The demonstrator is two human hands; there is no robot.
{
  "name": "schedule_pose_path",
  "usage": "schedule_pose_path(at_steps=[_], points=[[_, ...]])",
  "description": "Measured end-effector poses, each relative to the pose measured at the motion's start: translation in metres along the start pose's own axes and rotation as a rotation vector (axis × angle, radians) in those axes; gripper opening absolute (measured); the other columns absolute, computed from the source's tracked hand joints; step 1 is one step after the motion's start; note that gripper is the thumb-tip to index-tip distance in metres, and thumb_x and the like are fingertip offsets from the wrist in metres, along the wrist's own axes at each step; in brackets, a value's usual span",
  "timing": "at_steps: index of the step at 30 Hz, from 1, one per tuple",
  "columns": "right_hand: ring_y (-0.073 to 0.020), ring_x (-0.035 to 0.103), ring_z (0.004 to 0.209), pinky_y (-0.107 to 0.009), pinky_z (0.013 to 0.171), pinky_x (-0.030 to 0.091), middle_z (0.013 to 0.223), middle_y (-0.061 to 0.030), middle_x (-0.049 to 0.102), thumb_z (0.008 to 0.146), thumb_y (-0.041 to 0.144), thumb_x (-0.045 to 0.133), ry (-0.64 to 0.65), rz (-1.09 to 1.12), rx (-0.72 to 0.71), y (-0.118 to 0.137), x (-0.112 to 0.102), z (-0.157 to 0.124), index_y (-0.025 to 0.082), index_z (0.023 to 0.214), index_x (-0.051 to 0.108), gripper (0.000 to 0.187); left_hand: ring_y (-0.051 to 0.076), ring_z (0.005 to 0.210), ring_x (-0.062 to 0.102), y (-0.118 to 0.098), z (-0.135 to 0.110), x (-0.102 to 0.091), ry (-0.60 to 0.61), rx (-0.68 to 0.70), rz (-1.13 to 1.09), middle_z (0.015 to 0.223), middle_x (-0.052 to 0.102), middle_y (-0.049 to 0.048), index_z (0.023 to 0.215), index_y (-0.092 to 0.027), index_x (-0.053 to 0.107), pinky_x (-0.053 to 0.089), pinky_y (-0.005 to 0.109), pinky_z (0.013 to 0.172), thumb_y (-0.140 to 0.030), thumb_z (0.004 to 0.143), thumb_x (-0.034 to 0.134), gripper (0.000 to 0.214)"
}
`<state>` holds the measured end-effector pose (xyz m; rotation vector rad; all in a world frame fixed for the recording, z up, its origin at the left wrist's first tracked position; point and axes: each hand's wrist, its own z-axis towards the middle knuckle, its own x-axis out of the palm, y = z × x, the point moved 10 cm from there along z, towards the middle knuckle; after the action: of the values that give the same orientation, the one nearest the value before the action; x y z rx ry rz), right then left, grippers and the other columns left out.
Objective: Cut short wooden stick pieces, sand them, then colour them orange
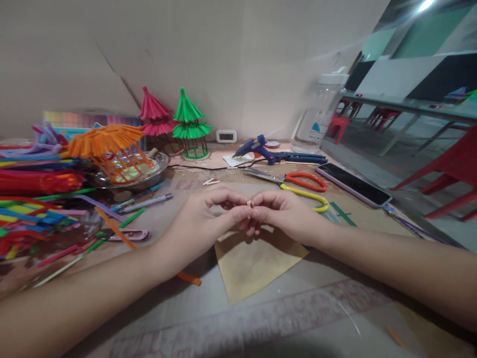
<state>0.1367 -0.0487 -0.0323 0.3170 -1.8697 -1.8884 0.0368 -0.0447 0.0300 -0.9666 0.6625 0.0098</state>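
Observation:
My left hand (219,206) and my right hand (278,211) meet at the middle of the table, fingertips touching. Between them they pinch a small pale piece (249,203), maybe a bit of stick; most of it is hidden by the fingers. Under the hands lies a square of tan paper or sandpaper (257,271). Several short white stick pieces (211,182) lie just beyond my left hand. Scissors (303,181) with one red and one yellow handle rest past my right hand.
Pipe cleaners (37,181) pile up at the left. Behind stand orange (108,144), pink (156,117) and green (191,124) pavilion-like models. A blue glue gun (257,147), a timer (226,136), a water bottle (316,117) and a phone (352,184) sit at the back and right.

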Motion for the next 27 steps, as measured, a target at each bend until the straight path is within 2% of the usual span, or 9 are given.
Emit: schedule_pose_path(at_steps=[4,9,16,23,25,27], points=[[-0.0123,0.072,0.064,-0.023,0.059,0.056,0.077,-0.0026,0.076,0.079,0.045,0.083,0.003,0.041,0.007,0.000,0.001,-0.001,0.016,0.083,0.068,0.033,0.014,0.078,0.068,0.001,-0.001,0.002,0.015,-0.001,-0.015,0.084,0.071,-0.0010,0.082,-0.023,0.073,0.057,0.027,0.072,-0.028,0.090,0.066,0.012],[-0.0114,0.072,0.064,-0.021,0.058,0.054,0.079,-0.0046,0.078,0.084,0.046,0.078,0.047,0.088,0.043,-0.005,0.005,-0.002,0.015,0.081,0.067,0.033,0.016,0.068,0.066,0.020,0.000,0.014,0.110,-0.158,-0.217,0.074,0.070,0.0002,0.081,-0.020,0.068,0.054,0.028,0.064,-0.035,0.091,0.063,0.019],[-0.0110,0.073,0.063,-0.020,0.057,0.053,0.079,-0.0037,0.078,0.088,0.046,0.075,0.055,0.111,0.051,-0.008,0.007,-0.004,0.016,0.084,0.069,0.031,0.015,0.067,0.060,0.048,0.000,0.024,0.149,-0.347,-0.443,0.069,0.066,0.0012,0.073,-0.016,0.067,0.048,0.029,0.067,-0.045,0.085,0.070,0.032],[-0.0117,0.072,0.064,-0.022,0.058,0.053,0.079,-0.0039,0.077,0.088,0.048,0.073,0.032,0.065,0.031,-0.007,0.004,-0.003,0.016,0.084,0.067,0.032,0.015,0.070,0.063,0.047,-0.001,0.031,0.183,-0.318,-0.589,0.075,0.068,0.0017,0.080,-0.017,0.070,0.049,0.029,0.069,-0.039,0.088,0.070,0.024],[-0.0123,0.071,0.065,-0.023,0.059,0.055,0.080,-0.0036,0.077,0.087,0.047,0.075,0.002,0.046,0.013,-0.003,0.001,-0.003,0.017,0.087,0.064,0.032,0.015,0.071,0.063,0.044,0.001,0.026,0.153,-0.300,-0.564,0.078,0.069,0.0013,0.083,-0.017,0.070,0.050,0.029,0.070,-0.039,0.089,0.069,0.023],[-0.0136,0.072,0.067,-0.026,0.062,0.057,0.081,-0.0017,0.077,0.082,0.041,0.080,-0.046,0.026,-0.013,0.002,-0.002,-0.003,0.020,0.094,0.058,0.032,0.014,0.072,0.063,0.042,0.002,0.017,0.090,-0.280,-0.449,0.079,0.069,0.0005,0.083,-0.018,0.070,0.050,0.029,0.071,-0.039,0.089,0.067,0.023]])
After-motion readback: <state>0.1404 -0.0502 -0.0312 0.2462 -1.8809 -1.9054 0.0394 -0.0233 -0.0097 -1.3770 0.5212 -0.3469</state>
